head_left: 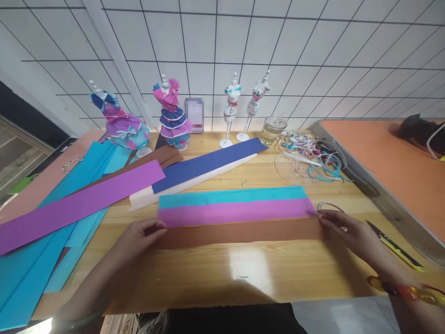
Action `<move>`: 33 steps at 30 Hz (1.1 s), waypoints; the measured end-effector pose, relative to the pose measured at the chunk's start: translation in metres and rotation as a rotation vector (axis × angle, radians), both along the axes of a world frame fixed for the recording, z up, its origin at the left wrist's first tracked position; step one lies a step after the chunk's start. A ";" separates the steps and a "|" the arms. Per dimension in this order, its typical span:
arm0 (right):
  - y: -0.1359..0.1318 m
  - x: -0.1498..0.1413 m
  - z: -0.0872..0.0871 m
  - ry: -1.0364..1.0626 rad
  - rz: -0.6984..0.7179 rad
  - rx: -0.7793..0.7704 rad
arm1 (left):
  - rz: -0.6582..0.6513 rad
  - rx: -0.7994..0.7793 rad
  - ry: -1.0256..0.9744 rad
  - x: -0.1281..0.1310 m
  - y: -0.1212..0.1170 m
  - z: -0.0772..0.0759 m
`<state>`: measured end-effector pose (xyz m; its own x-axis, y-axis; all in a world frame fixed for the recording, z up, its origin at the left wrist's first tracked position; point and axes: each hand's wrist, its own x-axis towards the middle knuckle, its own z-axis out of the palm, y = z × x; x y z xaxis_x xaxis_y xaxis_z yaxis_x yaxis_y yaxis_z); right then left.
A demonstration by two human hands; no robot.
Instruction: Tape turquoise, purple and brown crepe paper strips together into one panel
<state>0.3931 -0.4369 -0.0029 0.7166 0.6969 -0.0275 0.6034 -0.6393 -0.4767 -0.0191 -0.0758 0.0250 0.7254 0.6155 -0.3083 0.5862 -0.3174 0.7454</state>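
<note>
Three crepe paper strips lie side by side on the wooden table [208,273]: a teal strip [232,196] farthest, a pink strip [236,211] in the middle, a brown strip [239,232] nearest me. My left hand [141,236] pinches the left end of the brown strip, fingers closed on it. My right hand [342,229] holds the right end of the strips, fingers pressed together on the paper edge.
Long purple [76,206], blue [208,164], white, brown and teal paper sheets lie at the left. Dressed mini mannequins [174,116] stand at the back. A glass jar [273,130], a clear plate of ribbon scraps [309,160], a yellow utility knife [396,246] and an orange table [389,162] are at right.
</note>
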 end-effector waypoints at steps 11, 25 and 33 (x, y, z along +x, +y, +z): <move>0.004 0.014 -0.018 0.148 -0.014 0.125 | 0.211 0.020 -0.043 -0.002 0.010 -0.021; 0.006 0.017 -0.020 0.070 -0.008 0.055 | 0.255 0.056 0.024 -0.006 0.011 -0.034; 0.009 0.016 -0.012 -0.009 0.006 -0.022 | 0.233 0.112 0.078 -0.005 0.011 -0.037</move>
